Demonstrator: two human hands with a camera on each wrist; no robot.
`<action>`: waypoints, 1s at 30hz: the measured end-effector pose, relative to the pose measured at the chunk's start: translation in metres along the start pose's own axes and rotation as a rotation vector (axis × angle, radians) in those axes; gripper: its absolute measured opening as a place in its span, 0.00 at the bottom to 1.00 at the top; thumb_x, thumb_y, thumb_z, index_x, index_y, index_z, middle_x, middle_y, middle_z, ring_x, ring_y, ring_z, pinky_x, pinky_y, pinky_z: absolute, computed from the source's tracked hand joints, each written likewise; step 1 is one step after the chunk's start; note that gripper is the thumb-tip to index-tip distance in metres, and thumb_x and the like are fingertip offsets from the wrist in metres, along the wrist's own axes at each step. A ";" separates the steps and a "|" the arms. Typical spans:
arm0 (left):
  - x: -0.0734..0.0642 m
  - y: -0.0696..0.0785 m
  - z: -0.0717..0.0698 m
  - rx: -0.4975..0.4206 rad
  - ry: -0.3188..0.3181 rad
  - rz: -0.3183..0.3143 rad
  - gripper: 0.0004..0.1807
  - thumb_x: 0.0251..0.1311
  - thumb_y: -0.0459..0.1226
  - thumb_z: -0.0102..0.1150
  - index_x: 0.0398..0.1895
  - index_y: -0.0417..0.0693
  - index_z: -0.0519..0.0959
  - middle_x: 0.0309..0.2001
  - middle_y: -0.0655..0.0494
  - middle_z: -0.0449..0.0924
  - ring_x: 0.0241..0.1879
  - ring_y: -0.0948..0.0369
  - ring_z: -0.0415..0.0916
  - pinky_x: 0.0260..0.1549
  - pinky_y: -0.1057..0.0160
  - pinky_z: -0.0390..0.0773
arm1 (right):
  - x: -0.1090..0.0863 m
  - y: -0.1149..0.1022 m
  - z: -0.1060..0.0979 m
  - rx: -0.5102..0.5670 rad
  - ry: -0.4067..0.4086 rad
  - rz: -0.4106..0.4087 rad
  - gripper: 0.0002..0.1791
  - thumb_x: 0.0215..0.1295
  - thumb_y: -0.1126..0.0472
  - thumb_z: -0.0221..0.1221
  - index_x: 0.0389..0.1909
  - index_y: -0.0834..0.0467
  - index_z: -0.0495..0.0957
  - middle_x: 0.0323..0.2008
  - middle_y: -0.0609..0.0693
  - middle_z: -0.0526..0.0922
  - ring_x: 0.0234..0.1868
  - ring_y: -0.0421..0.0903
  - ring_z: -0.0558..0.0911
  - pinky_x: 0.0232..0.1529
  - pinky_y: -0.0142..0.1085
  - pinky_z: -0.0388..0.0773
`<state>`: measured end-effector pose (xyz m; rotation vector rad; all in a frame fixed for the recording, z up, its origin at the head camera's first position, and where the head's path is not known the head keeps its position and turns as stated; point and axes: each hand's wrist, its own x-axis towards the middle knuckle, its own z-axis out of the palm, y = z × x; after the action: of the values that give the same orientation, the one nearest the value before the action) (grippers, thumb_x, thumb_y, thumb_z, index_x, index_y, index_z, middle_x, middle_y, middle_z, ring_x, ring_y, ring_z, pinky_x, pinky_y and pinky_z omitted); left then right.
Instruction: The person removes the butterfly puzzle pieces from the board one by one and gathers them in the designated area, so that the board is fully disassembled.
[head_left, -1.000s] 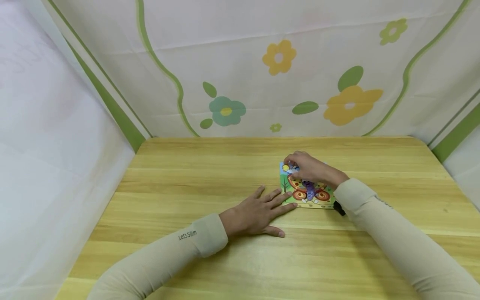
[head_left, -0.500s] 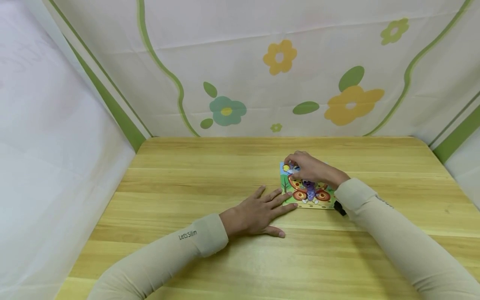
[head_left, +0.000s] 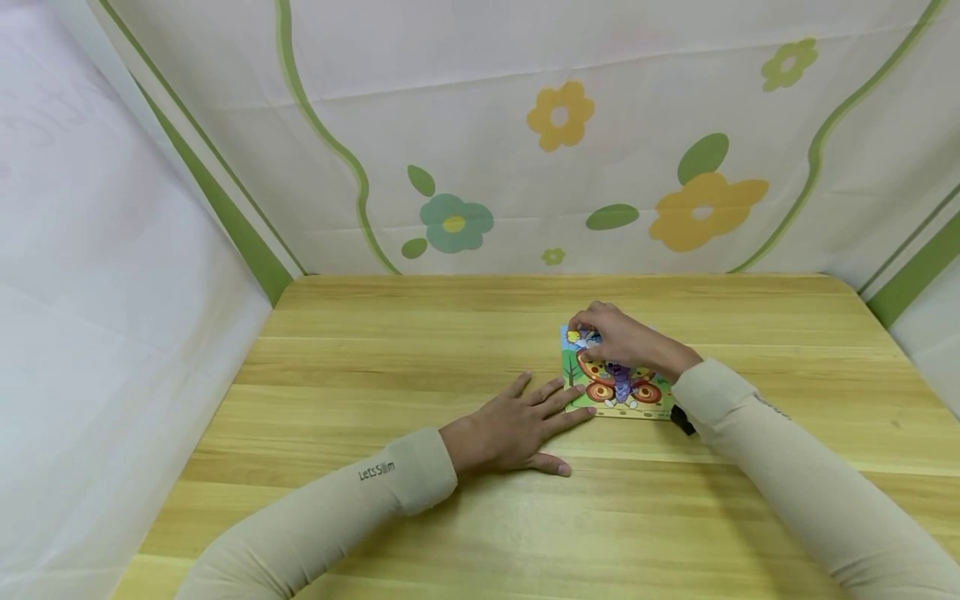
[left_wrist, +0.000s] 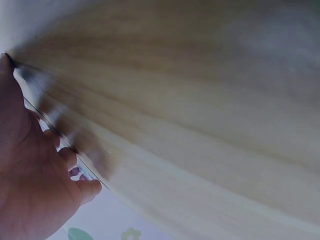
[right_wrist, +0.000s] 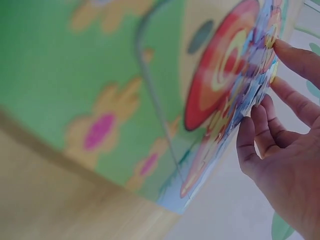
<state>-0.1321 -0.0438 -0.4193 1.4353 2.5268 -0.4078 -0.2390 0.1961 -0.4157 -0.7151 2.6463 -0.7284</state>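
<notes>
A colourful butterfly picture board (head_left: 621,412) with a purple shiny body lies on the wooden table. My left hand (head_left: 510,425) rests palm down with fingers spread, two fingertips over the board's lower left edge. My right hand (head_left: 618,335) arches over the board's upper part, thumb and index finger apart, tips at a blue patch near the printed sun. In the right wrist view, the right fingertips (right_wrist: 276,82) touch the picture's surface, where several thin lines and yellow bits show. Whether they pinch a piece is too blurred to tell. The left palm (left_wrist: 35,185) shows in the left wrist view.
The board lies on a light wooden table (head_left: 390,333). A white cloth wall (head_left: 480,133) printed with flowers and green leaves stands behind it, and another cloth wall (head_left: 112,333) is at the left. A small black block (head_left: 681,419) sits beside the right cuff.
Both hands and the board stay almost in place. The right cuff has shifted very slightly to the right, and the whole head view has moved by a few pixels.
</notes>
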 end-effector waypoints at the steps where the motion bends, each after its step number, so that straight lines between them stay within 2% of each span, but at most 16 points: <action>1: 0.000 0.000 0.000 -0.001 -0.001 0.000 0.45 0.74 0.72 0.25 0.87 0.68 0.33 0.87 0.58 0.29 0.86 0.54 0.35 0.81 0.40 0.51 | 0.000 0.000 0.000 0.000 0.003 -0.006 0.26 0.70 0.64 0.66 0.67 0.63 0.76 0.61 0.64 0.76 0.64 0.64 0.74 0.62 0.62 0.75; 8: 0.000 0.000 0.000 -0.019 -0.002 0.004 0.45 0.74 0.72 0.26 0.87 0.68 0.33 0.87 0.58 0.29 0.86 0.54 0.35 0.81 0.40 0.50 | -0.002 0.002 0.000 -0.005 0.016 -0.044 0.26 0.70 0.64 0.66 0.67 0.65 0.76 0.65 0.64 0.76 0.68 0.66 0.73 0.66 0.64 0.72; 20: 0.004 -0.002 0.000 -0.005 0.005 0.024 0.47 0.73 0.73 0.29 0.87 0.66 0.35 0.88 0.56 0.30 0.86 0.54 0.35 0.81 0.40 0.50 | -0.002 0.002 -0.001 -0.025 0.016 -0.071 0.26 0.70 0.63 0.67 0.66 0.65 0.77 0.62 0.63 0.78 0.65 0.64 0.75 0.65 0.63 0.74; 30: 0.005 -0.004 0.001 -0.028 0.008 0.026 0.47 0.73 0.73 0.30 0.87 0.66 0.35 0.87 0.57 0.29 0.86 0.55 0.34 0.82 0.40 0.48 | -0.001 0.004 -0.003 -0.035 0.001 -0.085 0.26 0.69 0.65 0.67 0.67 0.65 0.77 0.61 0.62 0.78 0.63 0.62 0.77 0.63 0.60 0.76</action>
<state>-0.1382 -0.0420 -0.4214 1.4614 2.5073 -0.3619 -0.2408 0.2011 -0.4156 -0.8416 2.6494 -0.7064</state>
